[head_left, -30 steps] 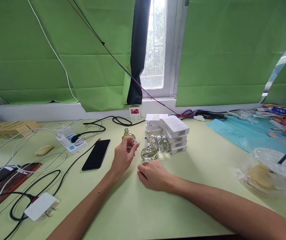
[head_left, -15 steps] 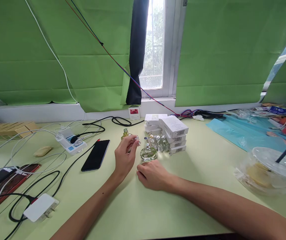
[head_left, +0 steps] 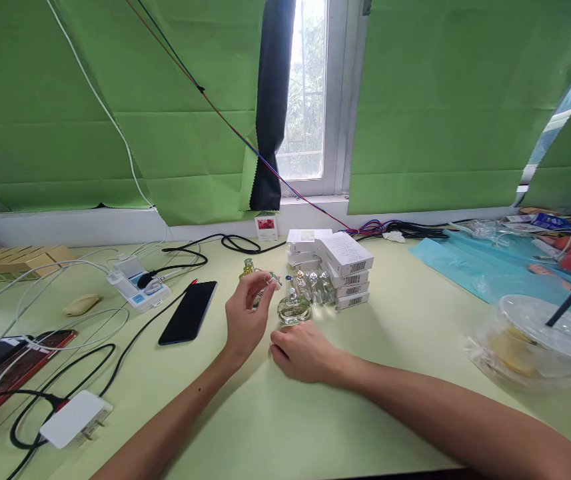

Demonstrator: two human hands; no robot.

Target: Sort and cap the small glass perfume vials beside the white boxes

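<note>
My left hand pinches a clear glass piece, axis unclear; the oval bottle lies just beyond my nearer, clenched right hand, toward the surface's far edge.

Left hand upright, thumb and fingers curved together in a pinch; left forearm slants up from lower left. Right hand curls loosely, palm down; right forearm reaches in from lower right.

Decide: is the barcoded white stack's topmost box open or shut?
The topmost box looks shut: its flat top and barcoded end show no raised flap; far end hidden.
</note>
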